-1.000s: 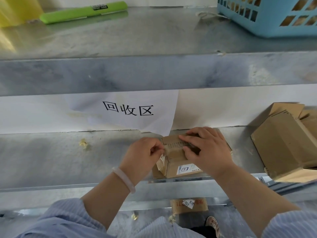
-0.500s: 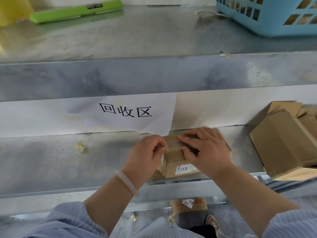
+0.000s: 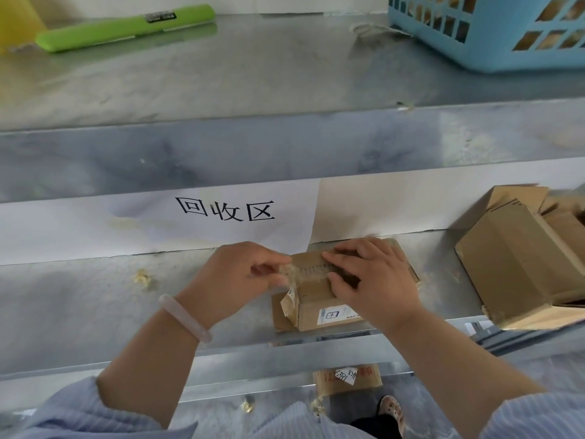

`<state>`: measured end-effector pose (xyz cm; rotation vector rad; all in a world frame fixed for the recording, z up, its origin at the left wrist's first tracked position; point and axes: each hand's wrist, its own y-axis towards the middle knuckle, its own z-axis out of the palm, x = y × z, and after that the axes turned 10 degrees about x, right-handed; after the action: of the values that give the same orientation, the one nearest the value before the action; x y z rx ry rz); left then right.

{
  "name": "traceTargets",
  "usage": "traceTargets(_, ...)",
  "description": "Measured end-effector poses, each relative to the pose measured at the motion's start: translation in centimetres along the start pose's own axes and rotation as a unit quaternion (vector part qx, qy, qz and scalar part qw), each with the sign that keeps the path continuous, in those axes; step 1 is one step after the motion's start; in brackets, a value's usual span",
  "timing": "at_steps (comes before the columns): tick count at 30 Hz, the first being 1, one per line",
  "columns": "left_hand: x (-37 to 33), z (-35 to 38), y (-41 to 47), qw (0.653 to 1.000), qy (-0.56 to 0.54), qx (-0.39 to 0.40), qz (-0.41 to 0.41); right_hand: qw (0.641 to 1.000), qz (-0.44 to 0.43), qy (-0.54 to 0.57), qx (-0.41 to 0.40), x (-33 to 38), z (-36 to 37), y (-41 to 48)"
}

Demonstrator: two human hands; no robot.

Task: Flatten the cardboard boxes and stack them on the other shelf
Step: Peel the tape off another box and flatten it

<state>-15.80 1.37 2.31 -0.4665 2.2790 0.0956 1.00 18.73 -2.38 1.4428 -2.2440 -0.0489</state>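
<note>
A small brown cardboard box (image 3: pixel 319 307) with a white label stands near the front edge of the middle metal shelf (image 3: pixel 79 308). My left hand (image 3: pixel 235 278) pinches a strip of clear tape (image 3: pixel 288 273) at the box's top left edge. My right hand (image 3: pixel 372 280) lies flat on the box's top and holds it down. A larger open cardboard box (image 3: pixel 519 270) lies tilted at the right end of the same shelf, with more cardboard behind it.
A white paper sign (image 3: pixel 221 213) with black characters hangs on the wall behind the shelf. On the upper shelf lie a green bar (image 3: pixel 123 26) and a blue plastic basket (image 3: pixel 493 30). Another labelled box (image 3: pixel 346 378) sits on the shelf below. Tape scraps litter the shelves.
My left hand has drawn a little to the left, peeling the tape strip off the box's top. My right hand has stayed pressed on the box.
</note>
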Motion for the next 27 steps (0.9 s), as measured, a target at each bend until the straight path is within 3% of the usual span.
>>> traceTargets(4, -0.5, -0.6, 0.2, 0.996, -0.009, -0.092, -0.001, 1.0, 0.008, -0.002, 0.016, 0.1, -0.1, 0.0)
traceTargets(9, -2.5, 0.6, 0.6, 0.986, 0.098, -0.112, 0.073, 0.999, 0.021, 0.021, 0.014, 0.3, -0.1, 0.1)
traceTargets(13, -5.3, 4.9, 2.2, 0.982, 0.163, -0.01, 0.093, 0.991, 0.059, 0.094, 0.072, 0.7, -0.4, 0.7)
traceTargets(15, -5.8, 6.9, 2.8, 0.981, 0.183, 0.02, 0.057, 0.977, 0.102, 0.164, 0.095, 0.3, -0.8, 1.0)
traceTargets(18, -5.5, 7.9, 3.1, 0.969, 0.243, 0.0, 0.037, 0.948, 0.158, 0.275, 0.029, -1.2, -1.9, 0.4)
traceTargets(21, -5.5, 8.4, 3.3, 0.952, 0.303, 0.018, 0.024, 0.939, 0.217, 0.265, -0.025, -3.5, -2.9, -0.9)
traceTargets(24, -6.2, 9.3, 4.1, 0.929, 0.371, 0.017, 0.006, 0.903, 0.293, 0.312, 0.038, -5.8, -2.8, -2.7)
traceTargets(27, -6.8, 10.1, 5.1, 0.926, 0.377, 0.004, 0.01, 0.851, 0.32, 0.409, 0.075, -6.4, -2.2, -4.6)
